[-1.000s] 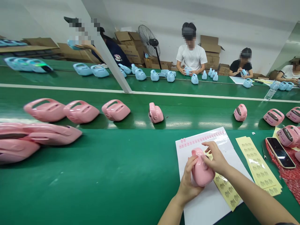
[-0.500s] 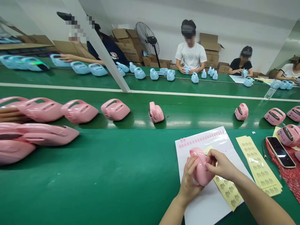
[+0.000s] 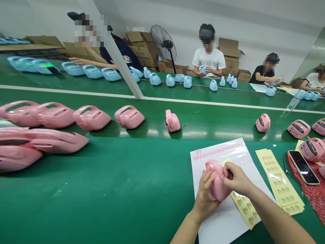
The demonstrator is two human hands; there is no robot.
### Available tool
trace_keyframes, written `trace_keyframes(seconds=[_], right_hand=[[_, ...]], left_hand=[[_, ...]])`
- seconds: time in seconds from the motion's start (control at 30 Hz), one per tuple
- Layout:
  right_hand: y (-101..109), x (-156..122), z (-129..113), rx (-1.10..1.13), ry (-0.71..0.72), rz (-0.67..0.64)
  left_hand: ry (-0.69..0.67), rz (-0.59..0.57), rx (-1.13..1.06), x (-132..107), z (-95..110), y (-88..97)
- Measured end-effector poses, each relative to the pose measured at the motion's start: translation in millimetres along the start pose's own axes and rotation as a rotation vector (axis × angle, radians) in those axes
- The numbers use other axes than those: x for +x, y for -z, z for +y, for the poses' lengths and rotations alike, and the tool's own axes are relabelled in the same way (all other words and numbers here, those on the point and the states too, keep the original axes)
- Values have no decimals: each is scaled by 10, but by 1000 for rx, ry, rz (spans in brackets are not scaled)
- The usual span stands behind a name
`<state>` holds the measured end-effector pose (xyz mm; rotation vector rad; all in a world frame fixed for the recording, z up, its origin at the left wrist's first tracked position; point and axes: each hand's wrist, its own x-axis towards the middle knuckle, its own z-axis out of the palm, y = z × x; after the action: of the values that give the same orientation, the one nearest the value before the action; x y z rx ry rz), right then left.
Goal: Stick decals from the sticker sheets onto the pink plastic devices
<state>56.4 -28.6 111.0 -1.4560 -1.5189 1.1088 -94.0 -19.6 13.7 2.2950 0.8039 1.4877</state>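
Note:
My left hand (image 3: 204,194) grips a pink plastic shell with a handle (image 3: 217,181) from the left and below, holding it just above a white sticker sheet (image 3: 223,217). My right hand (image 3: 235,178) is closed in a pinch and presses against the shell's right side, by the handle. Whether anything is between those fingertips is too small to see. A row of small pink stickers (image 3: 218,151) runs along the top of the white sheet. A yellow sticker sheet (image 3: 245,206) lies under my right wrist.
More pink shells (image 3: 129,117) stand in a row on the green belt (image 3: 114,176), with several piled at the far left (image 3: 38,144) and right (image 3: 313,149). More yellow sheets (image 3: 279,181), a phone (image 3: 303,167) and red cloth lie to the right. People handle blue shells (image 3: 188,82) across the belt.
My right hand came down from the top of the shell to its right side and closed into a pinch. The shell tipped up a little, handle toward the top.

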Motion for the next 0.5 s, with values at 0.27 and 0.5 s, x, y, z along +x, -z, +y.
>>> trace_keyframes(seconds=[0.27,0.5], right_hand=[[272,290,262,11,0,-231],[613,911,-42,-526,-102,218]], left_hand=[[394,-262,-866,114,170,118],[700,-110,-505,-24,-165,15]])
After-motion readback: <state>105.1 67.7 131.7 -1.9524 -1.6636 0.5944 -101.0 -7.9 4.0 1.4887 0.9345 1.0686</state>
